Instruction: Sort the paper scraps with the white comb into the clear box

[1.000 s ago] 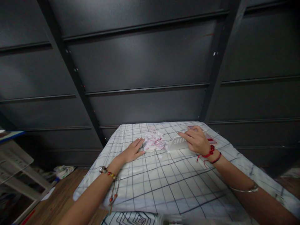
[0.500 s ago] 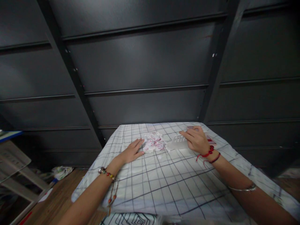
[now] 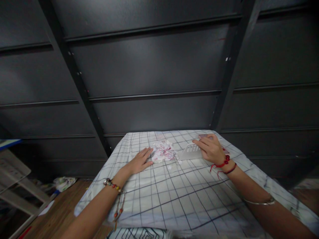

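Observation:
A pile of torn paper scraps, white with pink-red marks, lies on the checked cloth. At its left edge my left hand rests low on the cloth, fingers stretched out and thumb apart, fingertips touching or very near the scraps. To the right of the pile, my right hand grips a white slotted plastic container from above. The container's left end comes close to the scraps, and its far side is partly hidden by the hand. A few small bits of paper lie between pile and container.
Behind the cloth-covered surface stands a dark metal panel wall with ribs. A red and white flat item shows partly behind my right wrist. At the left are a pale frame and a crumpled cloth or bag on the wooden floor.
My right hand and the white container have shifted slightly to the right. The left hand stays by the paper pile, nearly unmoved.

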